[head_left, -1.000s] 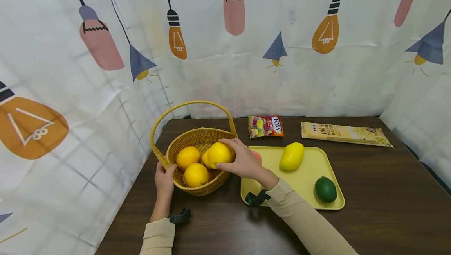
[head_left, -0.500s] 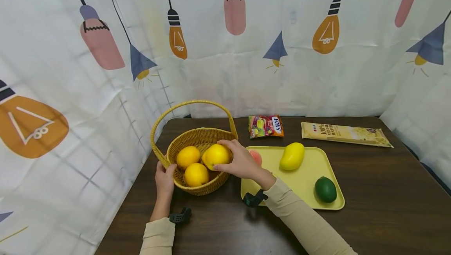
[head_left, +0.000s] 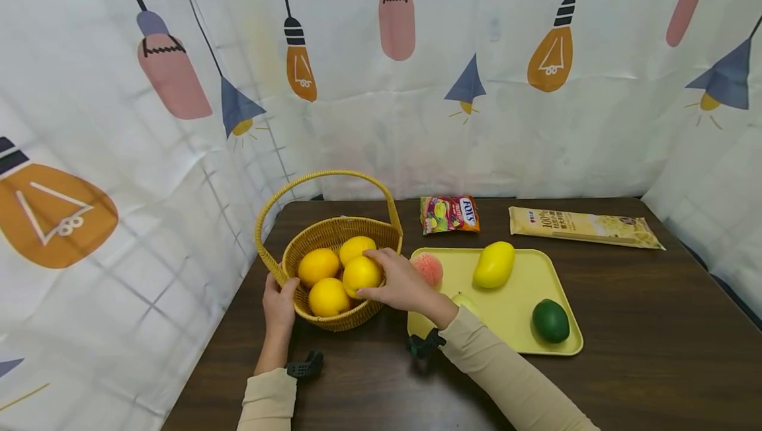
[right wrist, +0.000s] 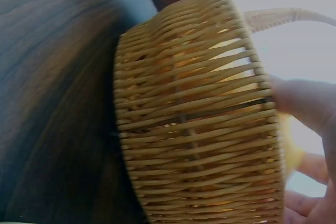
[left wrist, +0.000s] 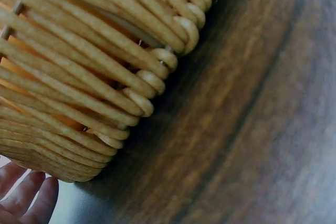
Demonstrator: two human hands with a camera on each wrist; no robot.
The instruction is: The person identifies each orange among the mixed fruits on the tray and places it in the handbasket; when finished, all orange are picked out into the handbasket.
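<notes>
My right hand holds a yellow lemon low in the wicker basket, with the thumb on its near side and the fingers over its far side. Three more lemons lie in the basket, one of them the lemon at the front. At the basket's left side, my left hand grips the rim by the foot of the handle, thumb on top. The left wrist view shows the woven wall and some fingertips. In the right wrist view, the right fingers reach over the rim, and the lemon is mostly hidden.
Right of the basket is a yellow tray with a peach, a mango, an avocado and a partly hidden pale green fruit. Behind it lie a candy bag and a long cream packet.
My right hand has moved the lemon left and down into the basket, toward the front, uncovering the lemon behind. More of the peach and the pale green fruit shows. The left hand stays put.
</notes>
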